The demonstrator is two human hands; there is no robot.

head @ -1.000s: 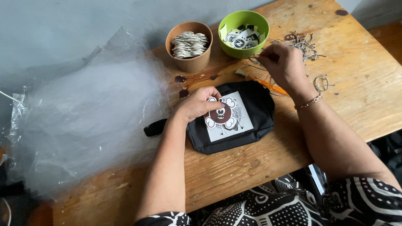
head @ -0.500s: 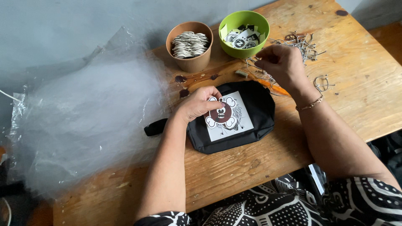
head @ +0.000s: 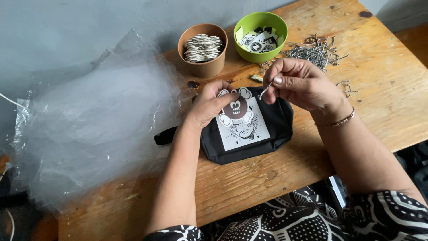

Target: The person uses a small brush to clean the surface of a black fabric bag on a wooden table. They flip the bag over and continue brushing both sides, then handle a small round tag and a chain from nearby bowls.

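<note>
A soft black fabric pouch (head: 263, 134) lies flat on the wooden table (head: 383, 102), in the middle of the scene and close to the near edge. The table is of rough planks with dark knots and stains. On the front of the pouch there is a white rectangular label (head: 244, 127) with a black line drawing. A short black strap comes out from the left side of the pouch.

The left hand (head: 209, 105) rests on the far left corner of the pouch. Its fingers are closed on a flat cartoon tag (head: 235, 107), brown and round with white rounded ears, and hold it against the top of the label. The right hand (head: 299, 82) hovers just over the far right part of the pouch. Thumb and forefinger are pinched together on a short silver ball chain (head: 265, 90), which hangs down toward the tag. A thin metal bracelet is on the right wrist.

Far from the person stand two round bowls side by side. The brown bowl (head: 203, 66) at the left holds a stack of flat pale pieces. The bright green bowl (head: 261, 50) at the right holds small black and white cards. To the right of it lies a loose heap of silver chains (head: 312, 51). At the left, a big crumpled sheet of clear plastic (head: 89, 129) covers the table.
</note>
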